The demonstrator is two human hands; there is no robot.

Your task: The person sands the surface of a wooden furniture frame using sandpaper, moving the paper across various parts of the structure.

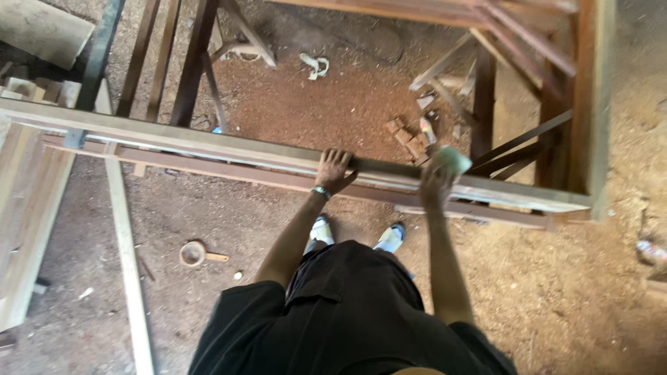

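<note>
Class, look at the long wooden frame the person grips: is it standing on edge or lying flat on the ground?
On edge: the left hand grips the wooden frame by its top edge, above the feet.

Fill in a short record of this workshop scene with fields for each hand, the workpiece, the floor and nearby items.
left hand: left hand grips the top edge of the long wooden frame rail
right hand: right hand holds a pale green pad against the rail
floor: sawdust-covered ground
nearby: round wooden scoop, loose wooden slat, small wood offcuts

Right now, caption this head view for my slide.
Left hand grips a long wooden beam; right hand holds a pale green pad against it.
</note>
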